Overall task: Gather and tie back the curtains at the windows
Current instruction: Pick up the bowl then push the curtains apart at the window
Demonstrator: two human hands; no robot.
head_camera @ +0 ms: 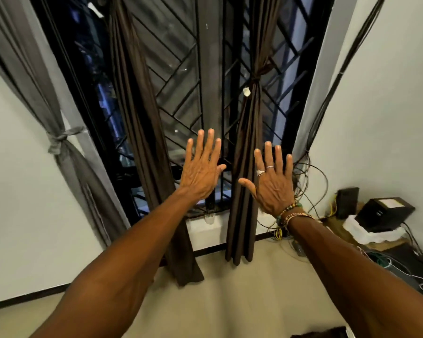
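Two dark brown curtains hang at a barred window (181,76). The left brown curtain (137,113) hangs loose to the floor with no tie visible. The right brown curtain (248,132) is gathered and knotted with a tie (255,78) partway up. A grey curtain (66,152) at the far left is also knotted by a grey tie (59,139). My left hand (202,172) and my right hand (272,181) are raised in front of the window, fingers straight and spread, holding nothing. The right hand overlaps the tied brown curtain.
A tangle of black and coloured cables (310,181) runs down the right wall to the floor. Black boxes (383,213) and a white cloth sit in the right corner. White walls flank the window; beige floor lies below.
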